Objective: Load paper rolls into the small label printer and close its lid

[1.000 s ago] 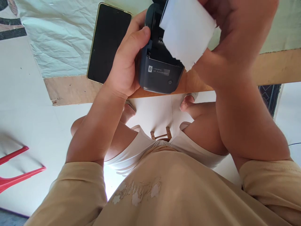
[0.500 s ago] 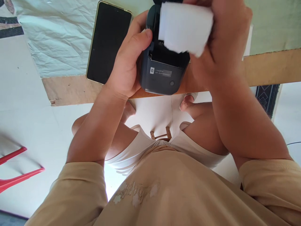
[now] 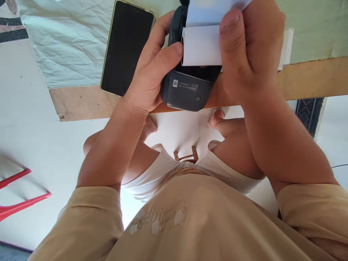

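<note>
A dark portable label printer [image 3: 187, 90] with a power button and a Bluetooth sticker is held over the table's front edge, its lid up. My left hand [image 3: 152, 69] grips its left side, the thumb by the rim of the bay. In the bay, or just above it, sits a white paper roll [image 3: 202, 47]; how deep it sits I cannot tell. My right hand [image 3: 250, 50] is closed on the roll's right end, with the thumb on top. A loose strip of the paper rises from the roll toward the top of the view, partly cut off.
A phone [image 3: 127, 47] with a dark screen lies left of the printer on the pale green tablecloth [image 3: 67, 47]. The wooden table edge [image 3: 81, 103] runs below it. A white flat item [image 3: 286, 49] lies behind my right hand. Red legs [image 3: 27, 203] stand on the floor at left.
The paper roll has turned and come down to the printer's bay, its curved side now showing. My right thumb has come round on top of it. My left thumb has shifted slightly right.
</note>
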{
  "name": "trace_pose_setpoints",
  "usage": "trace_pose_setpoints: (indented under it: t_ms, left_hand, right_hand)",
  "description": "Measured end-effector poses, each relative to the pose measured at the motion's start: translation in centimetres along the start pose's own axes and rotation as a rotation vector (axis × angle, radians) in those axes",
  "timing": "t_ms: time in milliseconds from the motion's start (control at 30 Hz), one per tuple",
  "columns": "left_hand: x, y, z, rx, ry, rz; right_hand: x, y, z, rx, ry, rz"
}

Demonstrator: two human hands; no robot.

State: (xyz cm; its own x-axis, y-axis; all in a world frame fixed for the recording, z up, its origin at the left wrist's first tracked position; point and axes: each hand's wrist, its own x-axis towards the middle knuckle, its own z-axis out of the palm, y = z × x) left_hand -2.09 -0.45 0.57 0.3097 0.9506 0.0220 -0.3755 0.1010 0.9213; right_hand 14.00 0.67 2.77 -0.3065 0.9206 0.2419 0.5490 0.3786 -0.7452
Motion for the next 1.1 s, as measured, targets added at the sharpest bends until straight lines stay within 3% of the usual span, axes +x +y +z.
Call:
trace_pose_setpoints:
  t_ms: [133,467,667,900,1100]
  left_hand:
    - [-0.04,-0.06,0.24,-0.015,0.013,0.015]
    - [0.08,0.17,0.55,-0.003,0.037,0.002]
    - [0.25,0.15,0.45,-0.052,0.049,-0.033]
    - [0.12,0.55,0.59,-0.09,0.075,-0.042]
    - [0.09,0.64,0.78,-0.117,0.062,-0.058]
  right_hand:
    - [0.09,0.27,-0.04,-0.126,0.077,-0.1]
    - [-0.24,0.54,-0.17,-0.206,-0.038,-0.157]
    - [-0.44,0.06,-0.54,-0.263,-0.12,-0.116]
    - [-0.56,0.0,-0.03,-0.261,-0.059,-0.108]
    - [-0.38,-0.26,0.03,-0.083,0.014,-0.12]
